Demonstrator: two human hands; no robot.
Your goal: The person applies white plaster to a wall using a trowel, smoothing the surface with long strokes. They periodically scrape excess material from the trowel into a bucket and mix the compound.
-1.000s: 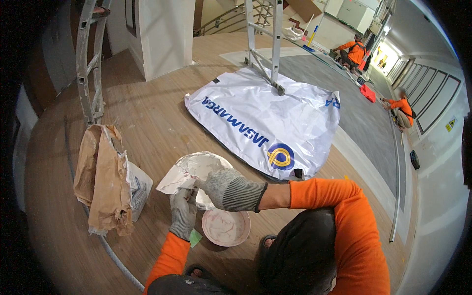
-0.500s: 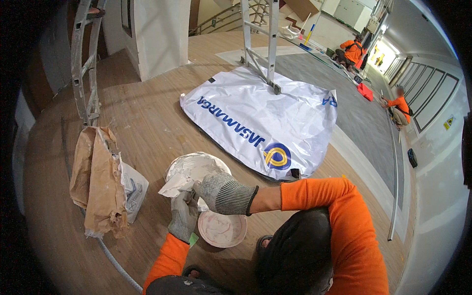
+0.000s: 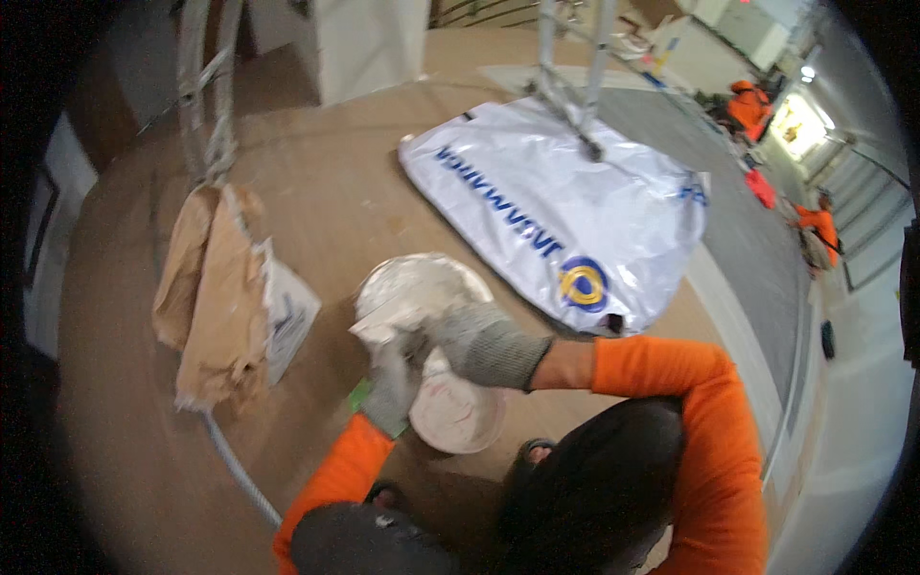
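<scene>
A round tub (image 3: 376,289) of whitish putty stands on the floor in front of me. Over its near edge tilts a flat, putty-smeared scraper (image 3: 381,326). My left hand (image 3: 389,388), in a grey knit glove, is closed on the scraper's near end. Right against it is my right hand (image 3: 489,343), gloved too, its fingers curled in at the scraper; whatever they grip is hidden. Below the hands sits a shallow pinkish bowl (image 3: 460,417) with putty residue. A bit of green (image 3: 359,395) shows beside my left wrist. The picture is blurred.
A torn brown paper sack (image 3: 225,316) stands at left, with a grey hose (image 3: 240,470) near it. Ahead lies a white printed sheet (image 3: 537,192) under a ladder's feet (image 3: 575,125). Another ladder (image 3: 206,115) rises at far left. Two people in orange work at far right.
The whole scene has shifted rightward in view, as the head turned. Both hands stay together at the tub with the scraper, and the picture has become blurrier.
</scene>
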